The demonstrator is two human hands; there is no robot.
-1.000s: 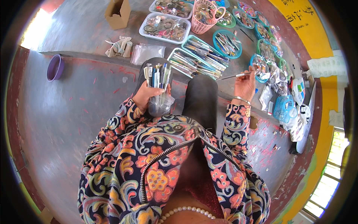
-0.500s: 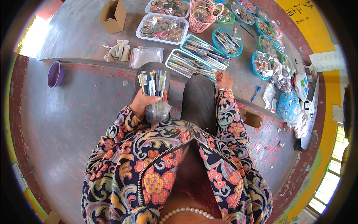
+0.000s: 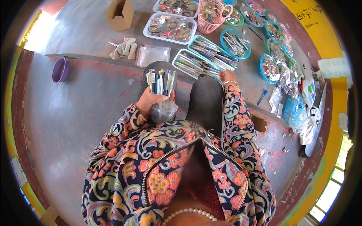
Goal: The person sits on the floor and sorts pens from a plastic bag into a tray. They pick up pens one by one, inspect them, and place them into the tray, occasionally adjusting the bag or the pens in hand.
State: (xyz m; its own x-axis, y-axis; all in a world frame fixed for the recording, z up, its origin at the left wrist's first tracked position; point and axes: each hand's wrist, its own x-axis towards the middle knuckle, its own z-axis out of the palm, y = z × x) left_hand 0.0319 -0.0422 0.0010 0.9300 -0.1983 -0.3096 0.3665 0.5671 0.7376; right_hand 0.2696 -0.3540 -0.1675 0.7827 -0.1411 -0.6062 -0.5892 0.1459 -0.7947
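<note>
My left hand (image 3: 150,102) is closed round a clear plastic bag (image 3: 164,110) packed with upright pens (image 3: 161,81), held over my left knee. Their upper ends stick out of the bag in white, blue, black and pale green. By the right end of the nearer pale-green tray (image 3: 174,64), my right hand (image 3: 228,76) has its fingers curled against the pen ends. Whatever lies between those fingers is too small to make out. Pens (image 3: 198,64) fill this tray lengthwise, and a second tray of pens (image 3: 213,52) lies right behind it.
A round teal basket of pens (image 3: 235,43) stands beyond the trays. Farther back are a white tray of bracelets (image 3: 169,28) and a pink basket (image 3: 207,27). Clear bags (image 3: 152,55), gloves (image 3: 124,49) and a cardboard box (image 3: 120,17) lie left; a purple bowl (image 3: 61,70) sits lower.
The whole view has shifted slightly, so things appear farther right. My right hand has moved a little closer to the pens in the tray. The left hand keeps its hold on the bag.
</note>
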